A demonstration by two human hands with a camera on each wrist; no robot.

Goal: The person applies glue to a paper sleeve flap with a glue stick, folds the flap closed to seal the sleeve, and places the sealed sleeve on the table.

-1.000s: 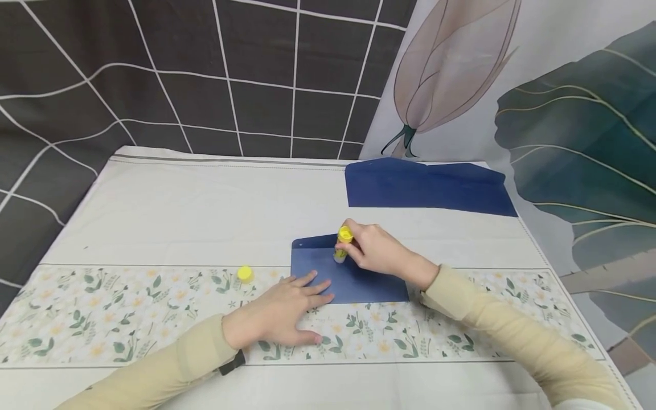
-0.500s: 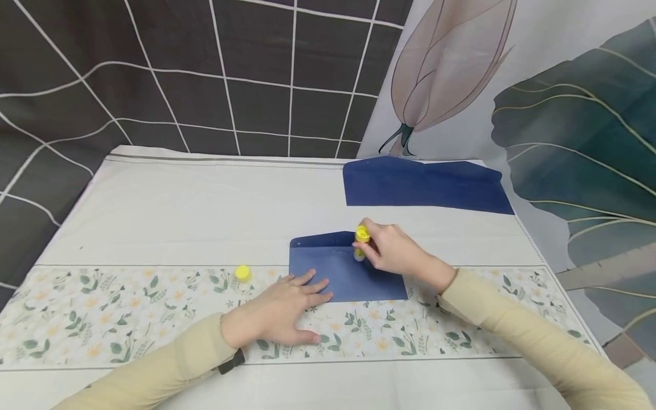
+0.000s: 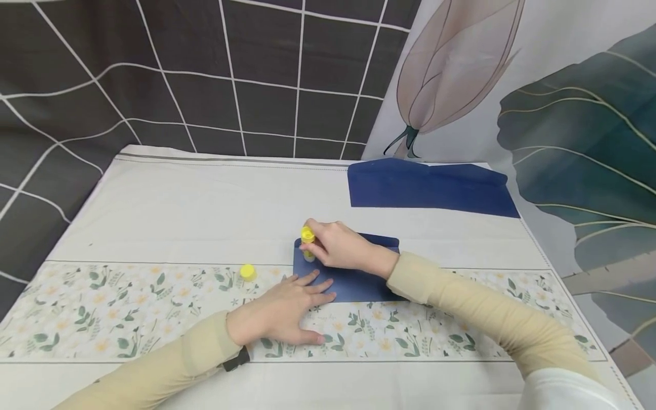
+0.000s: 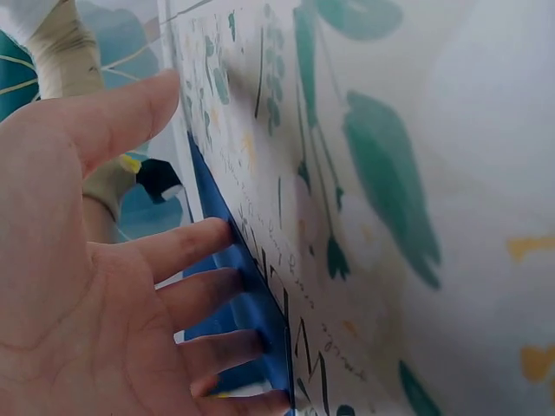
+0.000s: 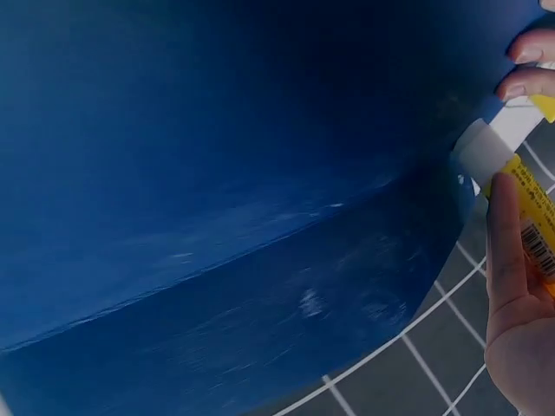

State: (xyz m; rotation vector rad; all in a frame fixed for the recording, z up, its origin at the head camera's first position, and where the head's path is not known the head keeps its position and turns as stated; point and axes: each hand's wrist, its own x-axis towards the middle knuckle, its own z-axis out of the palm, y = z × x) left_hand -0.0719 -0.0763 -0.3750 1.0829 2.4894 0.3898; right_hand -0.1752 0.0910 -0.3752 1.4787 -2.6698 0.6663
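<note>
A blue envelope [image 3: 353, 285] lies on the table with its darker flap [image 3: 381, 240] folded out at the far side. My right hand [image 3: 340, 245] grips a yellow glue stick [image 3: 308, 242], its white end down against the envelope near the upper left corner. In the right wrist view the glue stick [image 5: 529, 212] touches the paper by the fold, and whitish smears mark the flap [image 5: 303, 321]. My left hand [image 3: 287, 307] rests with spread, straight fingers on the envelope's lower left part. Left of the envelope sits a round yellow cap [image 3: 248, 272].
More dark blue envelopes or sheets [image 3: 430, 185] lie at the table's far right edge. A white cloth with a floral band [image 3: 154, 313] covers the table. A dark grid-patterned curtain [image 3: 256, 80] hangs behind it.
My right hand first moved the glue stick right along the envelope's fold, then back left to the upper left corner. The left hand has stayed in place.
</note>
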